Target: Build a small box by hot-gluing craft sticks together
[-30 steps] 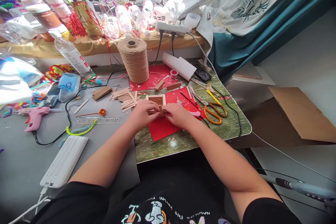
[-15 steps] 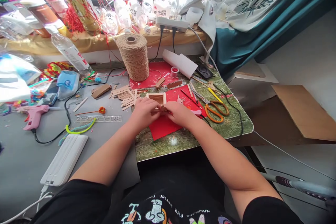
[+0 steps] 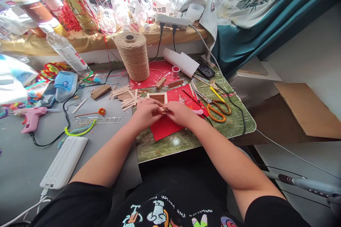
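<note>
A small open box of pale wooden craft sticks [image 3: 165, 98] stands on red paper [image 3: 163, 133]. At its near side, my left hand [image 3: 148, 112] and my right hand [image 3: 181, 114] meet, fingertips pinched together around a small brown piece [image 3: 165, 109]. Fingers cover most of that piece and the front of the box. Whether my left fingers also press on the box, I cannot tell. Loose craft sticks [image 3: 124, 94] lie in a pile left of the box. Right of my right hand are orange-handled scissors [image 3: 218, 110] and a dark pencil [image 3: 190, 96].
A tall twine spool [image 3: 132, 56] stands behind the stick pile. On the left lie a pink glue gun [image 3: 34, 117], a clear ruler [image 3: 98, 120] and a white power bank [image 3: 64, 162]. A power strip [image 3: 172, 21] with cables sits on the crowded sill.
The whole view has shifted slightly, so things appear a little further left. My hands stay together at the box's near side, with only a small movement of the fingers.
</note>
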`<action>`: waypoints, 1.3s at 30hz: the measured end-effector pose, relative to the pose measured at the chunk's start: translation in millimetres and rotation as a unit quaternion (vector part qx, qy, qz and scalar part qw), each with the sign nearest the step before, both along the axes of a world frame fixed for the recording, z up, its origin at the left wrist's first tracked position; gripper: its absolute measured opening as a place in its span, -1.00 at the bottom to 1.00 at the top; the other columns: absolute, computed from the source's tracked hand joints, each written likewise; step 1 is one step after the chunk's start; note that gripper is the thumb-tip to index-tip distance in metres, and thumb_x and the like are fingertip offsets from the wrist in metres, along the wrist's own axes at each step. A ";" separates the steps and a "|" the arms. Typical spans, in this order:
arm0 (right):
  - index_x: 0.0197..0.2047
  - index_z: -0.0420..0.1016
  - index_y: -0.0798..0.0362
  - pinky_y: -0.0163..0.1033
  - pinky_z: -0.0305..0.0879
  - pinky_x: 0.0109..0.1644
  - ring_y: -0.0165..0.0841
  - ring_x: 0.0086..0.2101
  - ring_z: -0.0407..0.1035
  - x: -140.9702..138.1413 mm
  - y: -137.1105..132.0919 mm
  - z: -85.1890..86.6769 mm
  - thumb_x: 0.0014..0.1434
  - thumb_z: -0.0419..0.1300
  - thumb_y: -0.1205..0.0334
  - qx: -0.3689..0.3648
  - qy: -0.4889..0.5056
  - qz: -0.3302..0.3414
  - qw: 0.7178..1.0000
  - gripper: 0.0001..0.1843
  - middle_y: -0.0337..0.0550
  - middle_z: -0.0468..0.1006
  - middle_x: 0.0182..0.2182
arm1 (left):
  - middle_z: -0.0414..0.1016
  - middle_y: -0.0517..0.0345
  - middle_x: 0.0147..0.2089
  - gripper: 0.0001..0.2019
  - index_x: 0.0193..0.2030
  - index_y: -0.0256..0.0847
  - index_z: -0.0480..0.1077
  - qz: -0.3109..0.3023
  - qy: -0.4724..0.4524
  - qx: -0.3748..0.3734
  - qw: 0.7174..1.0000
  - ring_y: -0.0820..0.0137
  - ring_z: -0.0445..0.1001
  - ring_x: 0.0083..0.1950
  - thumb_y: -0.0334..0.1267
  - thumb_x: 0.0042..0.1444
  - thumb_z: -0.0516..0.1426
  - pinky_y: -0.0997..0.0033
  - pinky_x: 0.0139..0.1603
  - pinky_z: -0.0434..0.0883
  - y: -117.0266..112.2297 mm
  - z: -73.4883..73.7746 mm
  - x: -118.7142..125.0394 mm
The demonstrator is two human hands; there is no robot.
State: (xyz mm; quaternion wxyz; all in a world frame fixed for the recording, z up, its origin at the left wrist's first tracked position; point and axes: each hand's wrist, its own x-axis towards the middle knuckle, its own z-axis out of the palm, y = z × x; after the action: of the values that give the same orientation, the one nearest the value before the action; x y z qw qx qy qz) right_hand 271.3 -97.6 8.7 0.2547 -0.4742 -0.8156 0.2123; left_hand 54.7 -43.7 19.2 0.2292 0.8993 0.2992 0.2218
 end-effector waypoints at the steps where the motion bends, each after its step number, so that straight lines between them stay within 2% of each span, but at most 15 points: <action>1: -0.15 0.53 0.06 -0.18 0.27 -0.04 -0.23 -0.18 0.40 0.1 0.3 -0.2 0.35 0.17 0.41 0.000 0.000 0.000 1.000 -0.88 -0.07 0.57 -0.22 | 0.64 0.13 0.01 -0.91 -0.35 -0.09 0.49 0.006 0.007 0.006 1.000 0.18 0.48 0.10 -0.25 0.19 0.27 0.00 0.25 0.22 -0.5 -0.4 0.4; 4: -0.08 0.55 0.05 -0.17 0.28 -0.03 -0.21 -0.16 0.42 0.2 0.8 0.1 0.35 0.19 0.41 -0.003 -0.004 0.004 1.000 -0.86 -0.06 0.60 -0.19 | 0.63 0.14 -0.07 -0.94 -0.27 -0.09 0.44 0.030 0.027 0.022 0.999 0.17 0.48 0.06 -0.29 0.19 0.25 0.01 0.23 0.20 -1.6 -2.3 1.2; 7: -0.03 0.54 0.05 -0.17 0.28 -0.02 -0.20 -0.15 0.42 0.1 1.1 1.6 0.35 0.22 0.37 -0.004 -0.007 0.006 1.000 -0.85 -0.05 0.60 -0.16 | 0.62 0.11 -0.09 -0.84 -0.13 -0.07 0.41 0.046 0.040 0.027 0.998 0.13 0.48 0.07 -0.27 0.17 0.26 0.01 0.21 0.20 -1.4 -4.7 1.6; 11: -0.11 0.54 0.05 -0.17 0.28 -0.01 -0.20 -0.14 0.42 -0.4 1.2 4.1 0.34 0.22 0.38 -0.007 -0.009 0.009 1.000 -0.91 -0.06 0.60 -0.18 | 0.61 0.09 -0.02 -0.74 -0.02 -0.07 0.38 0.046 0.039 0.036 0.998 0.13 0.49 0.08 -0.23 0.17 0.27 0.00 0.24 0.17 -0.4 -6.8 1.7; 14: -0.14 0.53 0.04 -0.17 0.27 -0.03 -0.21 -0.15 0.42 -1.4 0.4 5.6 0.35 0.21 0.38 -0.010 -0.016 0.008 1.000 -0.91 -0.07 0.59 -0.19 | 0.63 0.11 -0.04 -0.77 -0.04 -0.06 0.40 0.043 0.043 0.035 0.998 0.13 0.50 0.07 -0.23 0.19 0.27 0.00 0.24 0.16 0.5 -7.2 1.8; 23: -0.05 0.52 0.06 -0.16 0.26 -0.03 -0.20 -0.15 0.40 -5.4 -4.8 8.4 0.37 0.21 0.33 0.014 -0.016 -0.001 1.000 -0.89 -0.04 0.59 -0.17 | 0.64 0.13 -0.13 -0.79 -0.08 -0.07 0.43 0.044 0.048 0.047 0.997 0.13 0.51 0.03 -0.24 0.15 0.28 -0.02 0.23 0.16 1.7 -9.1 1.5; 30: -0.15 0.53 0.03 -0.18 0.25 -0.06 -0.23 -0.19 0.41 -6.8 -2.8 6.7 0.36 0.19 0.37 0.007 0.001 -0.010 1.000 -0.90 -0.09 0.61 -0.21 | 0.64 0.12 -0.10 -0.77 -0.06 -0.07 0.41 0.052 0.044 0.045 0.997 0.14 0.52 0.02 -0.23 0.15 0.28 -0.01 0.23 0.15 0.2 -9.3 2.2; 39: -0.18 0.52 0.05 -0.18 0.25 -0.06 -0.23 -0.20 0.40 -8.1 -5.2 7.1 0.36 0.17 0.38 0.022 0.002 -0.009 1.000 -0.89 -0.08 0.61 -0.23 | 0.64 0.12 -0.10 -0.77 -0.05 -0.07 0.42 0.045 0.047 0.042 0.997 0.14 0.51 0.03 -0.21 0.17 0.28 0.02 0.23 0.15 1.1 -9.0 1.3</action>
State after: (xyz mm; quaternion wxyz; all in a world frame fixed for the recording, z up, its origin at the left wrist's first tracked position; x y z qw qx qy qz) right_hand 263.1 -102.8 15.8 0.2688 -0.4750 -0.8154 0.1932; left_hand 55.9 -42.6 10.2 0.1664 0.9032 0.3401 0.2021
